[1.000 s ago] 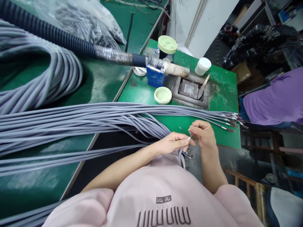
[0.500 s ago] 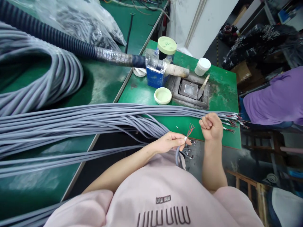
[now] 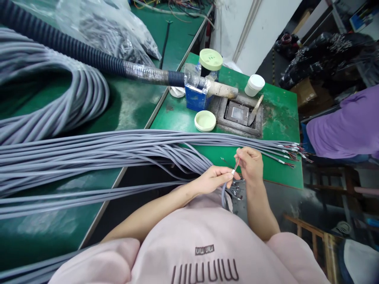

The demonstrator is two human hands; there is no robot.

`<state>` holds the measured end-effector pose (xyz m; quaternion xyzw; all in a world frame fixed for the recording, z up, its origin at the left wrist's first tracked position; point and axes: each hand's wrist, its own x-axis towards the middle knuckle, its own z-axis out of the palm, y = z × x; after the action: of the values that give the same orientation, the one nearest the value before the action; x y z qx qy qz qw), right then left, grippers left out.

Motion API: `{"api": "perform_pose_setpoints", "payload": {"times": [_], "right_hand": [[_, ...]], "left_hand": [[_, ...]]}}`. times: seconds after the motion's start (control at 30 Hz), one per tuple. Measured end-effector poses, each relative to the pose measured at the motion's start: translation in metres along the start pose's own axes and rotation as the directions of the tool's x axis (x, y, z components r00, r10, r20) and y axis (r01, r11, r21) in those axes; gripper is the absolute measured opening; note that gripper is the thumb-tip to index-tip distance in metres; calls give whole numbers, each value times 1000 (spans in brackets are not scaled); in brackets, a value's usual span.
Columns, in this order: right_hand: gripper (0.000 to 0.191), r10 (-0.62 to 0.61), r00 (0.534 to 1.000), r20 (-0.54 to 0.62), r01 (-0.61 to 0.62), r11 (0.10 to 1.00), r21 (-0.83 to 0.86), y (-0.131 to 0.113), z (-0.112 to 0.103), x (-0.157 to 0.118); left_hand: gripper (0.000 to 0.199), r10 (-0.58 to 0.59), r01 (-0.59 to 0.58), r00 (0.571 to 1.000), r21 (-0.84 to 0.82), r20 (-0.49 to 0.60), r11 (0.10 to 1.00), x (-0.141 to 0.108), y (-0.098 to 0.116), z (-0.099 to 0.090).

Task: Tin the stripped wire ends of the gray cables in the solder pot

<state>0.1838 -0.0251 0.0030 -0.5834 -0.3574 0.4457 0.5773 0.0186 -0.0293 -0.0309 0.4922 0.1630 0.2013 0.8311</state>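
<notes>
My left hand point(image 3: 211, 180) is shut around a single grey multi-core cable point(image 3: 224, 193) just below its stripped end. A white sleeve or band point(image 3: 235, 169) sits on that end, with thin coloured wires coming out of it. My right hand point(image 3: 251, 165) pinches those wires between thumb and fingers. Behind the hands, a long bundle of grey cables point(image 3: 89, 156) runs across the benches, and its stripped ends point(image 3: 290, 155) fan out to the right of my right hand. Small loose cable ends point(image 3: 237, 189) lie below my hands.
A metal solder pot point(image 3: 237, 112) with a scraper point(image 3: 255, 110) is set into the green bench point(image 3: 281, 173). Nearby are a white jar point(image 3: 253, 85), a pale green lid point(image 3: 205, 120) and a blue box point(image 3: 195, 98). A grey cable coil point(image 3: 53, 98) lies left. A person in a purple sleeve point(image 3: 343, 126) sits right.
My right hand has gone from a raised fist at the right to pinching the wires at the cable end. My left hand still grips the cable, with little movement.
</notes>
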Motion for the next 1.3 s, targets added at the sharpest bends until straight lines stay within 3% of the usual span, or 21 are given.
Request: {"api": "perform_pose_setpoints", "payload": {"times": [0.1, 0.2, 0.3, 0.37, 0.47, 0.53, 0.67, 0.73, 0.8, 0.9, 1.07, 1.3], "right_hand": [[30, -78, 995, -68, 85, 991, 104, -2, -15, 12], [19, -31, 991, 132, 33, 999, -11, -7, -33, 11], [24, 128, 919, 373, -64, 982, -178, -8, -36, 1], [24, 167, 886, 433, -75, 972, -222, -7, -26, -5], [14, 96, 918, 385, -26, 983, -182, -4, -4, -5], [19, 36, 962, 271, -12, 996, -89, -2, 7, 1], [19, -42, 999, 15, 40, 993, 115, -1, 1, 16], [15, -44, 996, 74, 40, 998, 46, -5, -8, 16], [9, 28, 973, 228, -3, 994, -110, -9, -13, 11], [11, 127, 928, 351, -36, 967, -252, -14, -8, -2], [14, 42, 963, 267, 11, 981, -193, -8, 10, -10], [13, 31, 984, 175, -7, 990, -140, 2, 6, -13]], "left_hand": [[45, -5, 4, 998, 13, 68, 1000, -6, -5, -2], [47, -24, 23, 1000, -37, -10, 999, -10, -8, -6], [51, -54, 50, 998, -75, -45, 996, -11, -8, -9], [53, -67, 65, 997, -74, -28, 995, -10, -8, -10], [54, -65, 63, 998, -57, -19, 996, -10, -8, -8], [53, -55, 53, 998, -49, -42, 997, -11, -8, -7], [50, -50, 49, 998, -73, -23, 996, -13, -11, -8], [48, -31, 25, 998, -106, -48, 994, -12, -13, -10], [47, -18, 6, 996, -125, -88, 992, -11, -13, -13], [50, -18, 7, 996, -129, -87, 992, -8, -11, -14], [45, 16, -33, 996, -197, -90, 980, -8, -8, -15], [45, 28, -79, 991, -393, -134, 916, -7, -13, -18]]}}
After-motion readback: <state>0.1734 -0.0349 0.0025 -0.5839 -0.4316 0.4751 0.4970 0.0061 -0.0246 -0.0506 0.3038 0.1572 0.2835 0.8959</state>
